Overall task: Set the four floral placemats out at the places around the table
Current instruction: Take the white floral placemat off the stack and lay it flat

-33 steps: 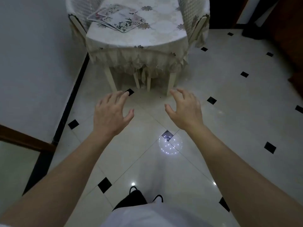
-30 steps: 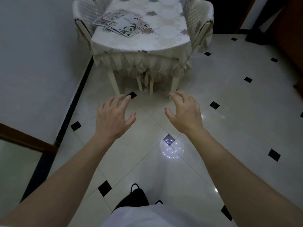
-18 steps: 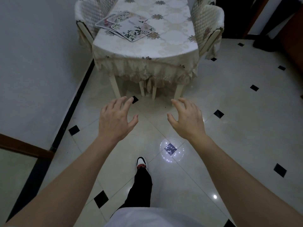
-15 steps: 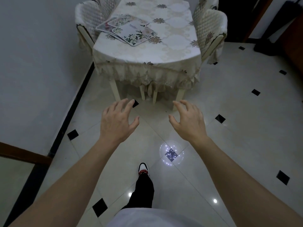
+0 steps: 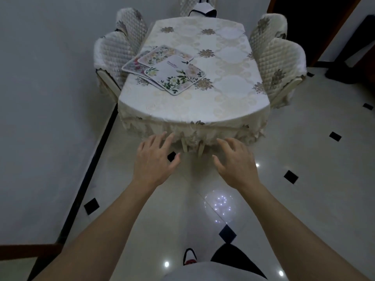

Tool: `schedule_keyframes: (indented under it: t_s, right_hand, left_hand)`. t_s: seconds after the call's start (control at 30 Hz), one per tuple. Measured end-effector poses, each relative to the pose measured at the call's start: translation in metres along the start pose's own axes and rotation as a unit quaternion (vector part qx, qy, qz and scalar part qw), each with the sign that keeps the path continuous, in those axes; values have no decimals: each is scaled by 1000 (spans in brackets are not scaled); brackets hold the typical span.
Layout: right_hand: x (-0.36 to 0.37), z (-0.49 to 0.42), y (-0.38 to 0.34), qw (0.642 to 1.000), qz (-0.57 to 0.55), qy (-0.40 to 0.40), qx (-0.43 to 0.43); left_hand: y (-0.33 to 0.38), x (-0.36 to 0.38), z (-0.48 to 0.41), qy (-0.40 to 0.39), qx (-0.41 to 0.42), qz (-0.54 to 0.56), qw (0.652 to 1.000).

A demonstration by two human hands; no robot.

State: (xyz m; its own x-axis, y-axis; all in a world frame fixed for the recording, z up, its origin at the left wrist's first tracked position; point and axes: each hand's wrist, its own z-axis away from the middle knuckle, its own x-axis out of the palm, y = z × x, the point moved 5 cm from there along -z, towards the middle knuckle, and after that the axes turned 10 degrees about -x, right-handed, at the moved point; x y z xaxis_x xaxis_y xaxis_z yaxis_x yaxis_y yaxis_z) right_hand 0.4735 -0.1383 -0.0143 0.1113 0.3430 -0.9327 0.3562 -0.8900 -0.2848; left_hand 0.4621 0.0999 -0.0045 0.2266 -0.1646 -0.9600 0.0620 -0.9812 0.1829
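Several floral placemats (image 5: 172,75) lie in a loose overlapping pile on the left side of the table (image 5: 223,94), which wears a cream flowered cloth. The top mat is white with green leaves and pale flowers. My left hand (image 5: 155,161) and my right hand (image 5: 236,162) are stretched out in front of me, palms down, fingers spread and relaxed, holding nothing. Both hover just short of the table's near edge, well clear of the mats.
Quilted cream chairs stand at the left (image 5: 113,57) and right (image 5: 281,63) of the table, with another at the far end (image 5: 197,5). A grey wall (image 5: 50,88) runs close along the left. Glossy tiled floor (image 5: 314,169) spreads to the right.
I have walked toward the table, which now fills the upper middle of the view. My hands stay out in front, open, now close to the table's near edge.
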Motion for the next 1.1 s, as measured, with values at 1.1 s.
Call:
schedule_keyframes:
  t_s: [1.1]
  right_hand:
    - [80,-473,192,994,-56,-72,-58]
  left_hand:
    - [24,121,-424,-20,-179,27,983]
